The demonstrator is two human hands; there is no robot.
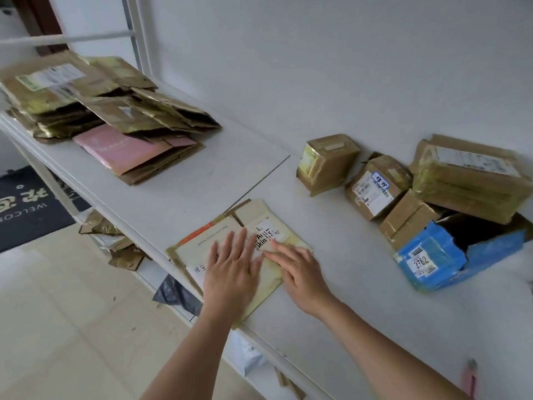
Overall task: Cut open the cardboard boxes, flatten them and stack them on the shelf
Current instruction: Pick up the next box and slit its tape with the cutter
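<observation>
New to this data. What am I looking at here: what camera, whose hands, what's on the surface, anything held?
There is no robot here: a person works with bare hands, and the single picture comes from a wide-angle camera on their head, looking forward and down.

Both hands are flat, fingers straight. The left hand and right hand press on a pale flattened box lying at the front edge of a white shelf. Neither hand holds anything.

At the far left of the shelf sits a stack of flattened boxes, one of them pink. To the right, near the wall, are unopened brown boxes and a torn blue bag. A pink utility knife, blurred, lies at the lower right.

Cardboard scraps show on a lower level beneath.
</observation>
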